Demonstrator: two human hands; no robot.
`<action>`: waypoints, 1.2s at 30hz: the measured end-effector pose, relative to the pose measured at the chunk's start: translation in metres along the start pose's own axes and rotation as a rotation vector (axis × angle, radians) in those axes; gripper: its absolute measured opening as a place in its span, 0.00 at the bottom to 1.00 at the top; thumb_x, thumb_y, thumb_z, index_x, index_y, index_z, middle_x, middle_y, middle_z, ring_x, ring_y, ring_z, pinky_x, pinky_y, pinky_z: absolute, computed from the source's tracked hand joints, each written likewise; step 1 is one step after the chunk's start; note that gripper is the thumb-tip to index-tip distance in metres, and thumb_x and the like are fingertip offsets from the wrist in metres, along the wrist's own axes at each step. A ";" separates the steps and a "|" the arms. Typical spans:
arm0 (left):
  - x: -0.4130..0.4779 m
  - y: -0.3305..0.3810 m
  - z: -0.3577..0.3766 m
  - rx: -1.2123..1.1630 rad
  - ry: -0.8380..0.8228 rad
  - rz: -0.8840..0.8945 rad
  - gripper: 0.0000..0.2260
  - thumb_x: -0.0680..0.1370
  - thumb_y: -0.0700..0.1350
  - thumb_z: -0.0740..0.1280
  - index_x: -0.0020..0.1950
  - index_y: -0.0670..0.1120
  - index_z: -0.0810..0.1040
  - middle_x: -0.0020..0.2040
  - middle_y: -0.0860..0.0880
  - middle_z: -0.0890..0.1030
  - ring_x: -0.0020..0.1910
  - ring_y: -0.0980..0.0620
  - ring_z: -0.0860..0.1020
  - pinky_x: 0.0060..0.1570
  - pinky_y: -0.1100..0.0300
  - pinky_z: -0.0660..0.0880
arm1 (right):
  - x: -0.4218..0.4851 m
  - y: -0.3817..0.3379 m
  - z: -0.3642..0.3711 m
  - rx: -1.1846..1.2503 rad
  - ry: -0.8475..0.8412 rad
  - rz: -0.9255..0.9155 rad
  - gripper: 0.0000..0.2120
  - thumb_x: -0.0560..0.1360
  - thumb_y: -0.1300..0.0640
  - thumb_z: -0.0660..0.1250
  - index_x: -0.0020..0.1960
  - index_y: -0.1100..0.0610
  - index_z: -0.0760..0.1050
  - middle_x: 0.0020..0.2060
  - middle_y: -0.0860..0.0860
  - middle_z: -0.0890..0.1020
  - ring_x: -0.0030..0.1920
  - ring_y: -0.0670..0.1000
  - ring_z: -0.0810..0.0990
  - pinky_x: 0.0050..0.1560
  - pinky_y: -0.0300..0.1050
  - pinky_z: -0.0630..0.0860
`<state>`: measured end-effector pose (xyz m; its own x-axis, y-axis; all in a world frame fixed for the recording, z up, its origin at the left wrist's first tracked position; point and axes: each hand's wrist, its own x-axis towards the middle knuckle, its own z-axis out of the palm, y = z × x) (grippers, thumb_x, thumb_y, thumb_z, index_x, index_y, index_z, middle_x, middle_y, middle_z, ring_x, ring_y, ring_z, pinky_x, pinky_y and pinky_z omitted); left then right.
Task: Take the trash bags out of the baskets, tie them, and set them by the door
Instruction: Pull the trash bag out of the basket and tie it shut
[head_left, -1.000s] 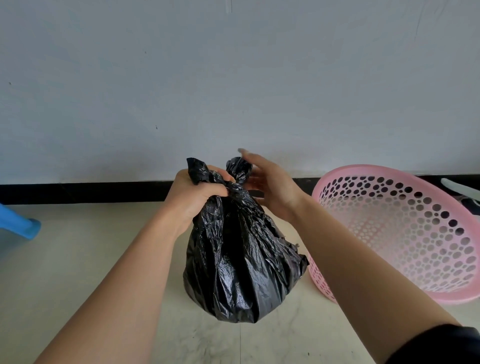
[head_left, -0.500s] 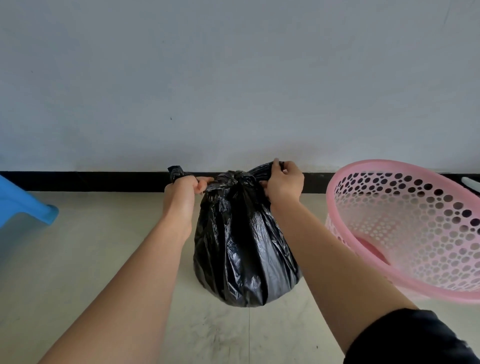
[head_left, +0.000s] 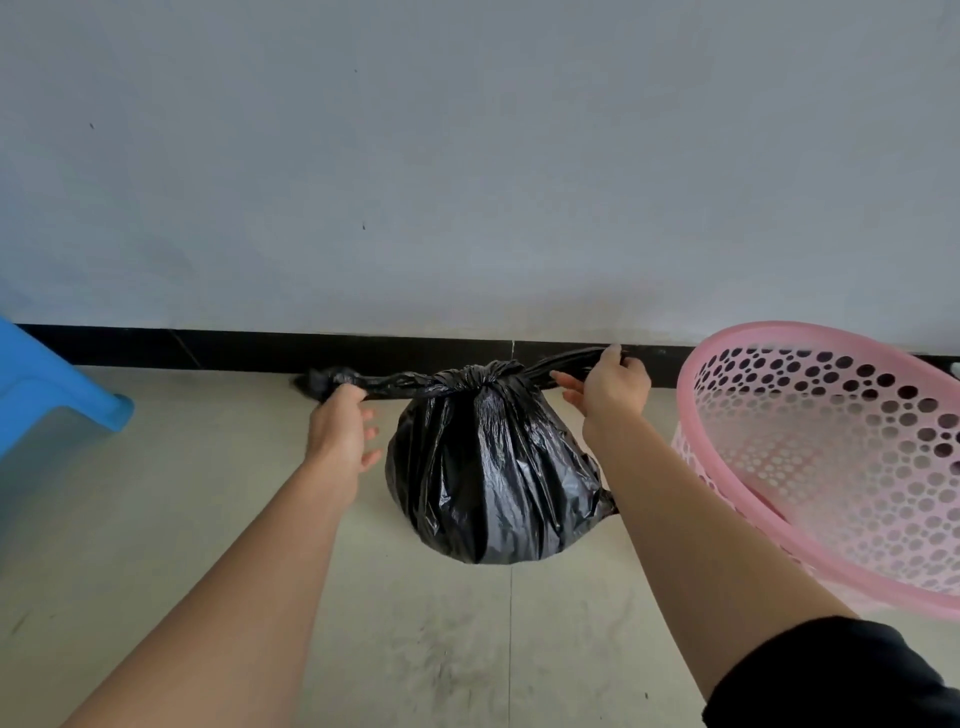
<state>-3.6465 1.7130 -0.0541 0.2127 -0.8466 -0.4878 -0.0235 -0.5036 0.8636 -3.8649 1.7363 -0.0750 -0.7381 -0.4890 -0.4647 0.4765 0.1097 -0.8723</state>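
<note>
Head view, biggest first: pale grey painted wall (head_left: 467, 156) is standing behind the black crumpled plastic trash bag (head_left: 488, 467), beige tiled floor (head_left: 182, 519) is lying under it. Pink perforated plastic basket (head_left: 779, 328) is tilting just right of the bag, looking empty. Bag is sitting out of the basket; can't tell if it's resting or hanging. Left hand (head_left: 337, 431) is pinching the bag's left tail, spare fingers splaying loose. Right hand (head_left: 610, 384) is curling round the right tail. Both are pulling outward, cinching the knot (head_left: 480, 376). Judging: removal done, tying nearly done, carrying to the door remaining; no door is showing.
</note>
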 end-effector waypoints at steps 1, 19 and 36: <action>-0.002 -0.001 0.001 -0.014 -0.078 -0.048 0.04 0.78 0.45 0.62 0.50 0.47 0.74 0.43 0.48 0.74 0.38 0.53 0.71 0.44 0.54 0.73 | -0.001 0.000 -0.001 0.022 -0.051 0.065 0.16 0.83 0.51 0.56 0.66 0.58 0.65 0.51 0.57 0.77 0.27 0.48 0.82 0.23 0.37 0.75; -0.014 -0.011 0.054 -0.301 -0.096 -0.048 0.11 0.77 0.43 0.69 0.37 0.40 0.76 0.30 0.46 0.80 0.22 0.58 0.72 0.28 0.68 0.76 | -0.023 0.025 -0.001 -1.045 -0.179 -0.718 0.14 0.82 0.56 0.57 0.39 0.59 0.72 0.43 0.52 0.70 0.40 0.56 0.71 0.36 0.45 0.65; 0.012 -0.023 0.030 -0.021 0.171 -0.071 0.16 0.79 0.42 0.66 0.33 0.37 0.72 0.21 0.47 0.77 0.10 0.59 0.65 0.28 0.62 0.72 | -0.002 0.030 -0.019 -0.996 -0.100 -0.456 0.10 0.76 0.66 0.58 0.38 0.61 0.74 0.30 0.53 0.74 0.36 0.57 0.73 0.29 0.42 0.64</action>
<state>-3.6724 1.7094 -0.0835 0.3757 -0.7669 -0.5203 0.0170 -0.5556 0.8313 -3.8576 1.7569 -0.1033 -0.6834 -0.7242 -0.0926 -0.4633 0.5282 -0.7116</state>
